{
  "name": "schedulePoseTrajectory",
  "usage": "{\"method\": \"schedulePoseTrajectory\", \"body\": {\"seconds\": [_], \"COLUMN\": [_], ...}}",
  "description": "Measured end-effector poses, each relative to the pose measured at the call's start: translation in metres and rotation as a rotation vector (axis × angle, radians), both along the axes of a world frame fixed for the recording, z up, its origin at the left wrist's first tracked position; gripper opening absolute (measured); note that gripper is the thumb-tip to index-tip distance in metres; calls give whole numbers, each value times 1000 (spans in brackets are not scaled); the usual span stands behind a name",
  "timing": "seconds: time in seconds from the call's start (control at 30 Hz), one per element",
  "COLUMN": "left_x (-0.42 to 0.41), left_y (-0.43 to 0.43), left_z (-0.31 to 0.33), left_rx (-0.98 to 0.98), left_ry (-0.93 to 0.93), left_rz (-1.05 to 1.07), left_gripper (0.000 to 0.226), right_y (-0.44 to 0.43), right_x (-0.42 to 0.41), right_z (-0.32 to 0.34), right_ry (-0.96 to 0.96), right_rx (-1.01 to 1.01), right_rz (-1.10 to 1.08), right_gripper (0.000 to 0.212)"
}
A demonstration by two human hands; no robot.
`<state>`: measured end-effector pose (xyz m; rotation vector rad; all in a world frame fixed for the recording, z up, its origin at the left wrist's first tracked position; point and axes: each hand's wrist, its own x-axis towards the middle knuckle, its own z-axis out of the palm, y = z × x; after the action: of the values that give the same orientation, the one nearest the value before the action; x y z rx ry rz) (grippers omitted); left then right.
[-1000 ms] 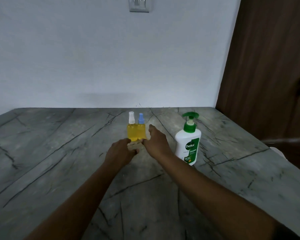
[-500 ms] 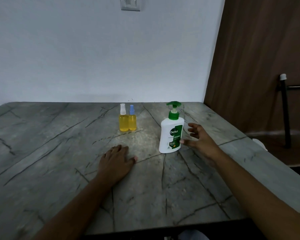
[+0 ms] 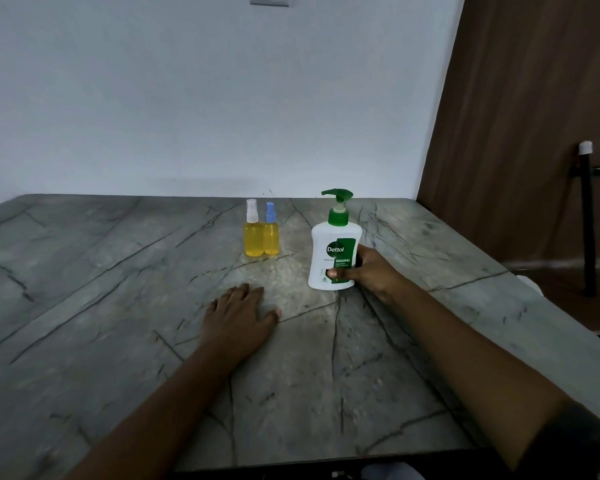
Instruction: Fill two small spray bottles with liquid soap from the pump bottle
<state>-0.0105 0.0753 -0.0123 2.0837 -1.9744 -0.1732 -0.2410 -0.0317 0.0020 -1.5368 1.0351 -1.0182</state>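
Two small spray bottles (image 3: pixel 261 233) full of yellow liquid, upright and touching, mid table (image 3: pixel 84 306), pump bottle (image 3: pixel 333 251) upright just right of them, right hand (image 3: pixel 368 271) gripping its lower body, left hand (image 3: pixel 239 317) flat on table, fingers straight.

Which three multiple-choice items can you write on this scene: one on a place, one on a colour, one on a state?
1. The spray bottles stand on which side of the pump bottle? A) the person's right B) the person's left C) on top
2. The pump head is: A) green B) blue C) white
3. The right hand: A) lies flat B) presses the pump head C) grips the pump bottle

Answers: B, they stand toward the left hand; A, the head is green; C, thumb and fingers wrap its body.
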Motion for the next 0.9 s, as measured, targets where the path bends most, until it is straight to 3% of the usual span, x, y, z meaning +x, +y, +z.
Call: {"method": "schedulePoseTrajectory", "body": {"seconds": [0.7,0.8,0.9], "left_x": [8,8,8], "left_y": [-20,-22,-20], "left_z": [0,0,-1], "left_rx": [10,16,9], "left_ry": [3,-3,9], "left_rz": [12,14,27], "left_gripper": [68,67,66], "right_y": [-75,-77,-72], "right_x": [42,41,37], "right_z": [6,5,10], "right_ry": [21,43,68], "right_rx": [-19,-13,20], "right_rz": [-10,21,-19], "right_gripper": [36,41,67]}}
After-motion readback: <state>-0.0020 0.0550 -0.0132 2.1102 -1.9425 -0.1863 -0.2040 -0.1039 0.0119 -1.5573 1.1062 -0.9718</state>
